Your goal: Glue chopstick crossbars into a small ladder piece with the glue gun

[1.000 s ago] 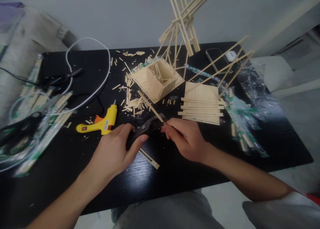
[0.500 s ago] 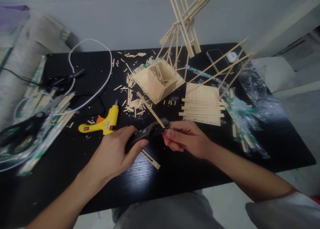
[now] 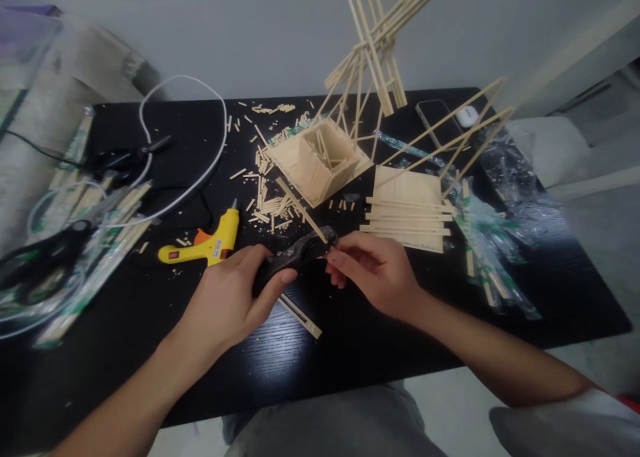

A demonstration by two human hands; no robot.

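My left hand (image 3: pixel 225 297) is wrapped round a dark, blackish hand tool (image 3: pixel 287 257) whose exact kind I cannot make out. A thin wooden stick (image 3: pixel 303 210) slants across the tool's far end, its near end by my right fingertips. My right hand (image 3: pixel 377 270) is closed in a pinch at that end; the fingers partly hide what they grip. Below the tool, a pair of narrow wooden sticks (image 3: pixel 303 317) lies on the black table (image 3: pixel 380 350). A yellow glue gun (image 3: pixel 220 239) lies just beyond my left hand.
Behind stand a stick structure with a wooden box base (image 3: pixel 327 164) and a square wooden panel (image 3: pixel 407 184) bearing sticks. Cut stick pieces (image 3: pixel 273 207) are scattered about. Scissors (image 3: pixel 55 247), a white cable (image 3: pixel 223 120) and bagged sticks (image 3: pixel 97 297) lie left; plastic wrappers (image 3: pixel 493 244) right.
My right hand has shifted slightly up, its fingers a little more spread at the stick's end. The left hand still grips the black tool. The view has drifted slightly.
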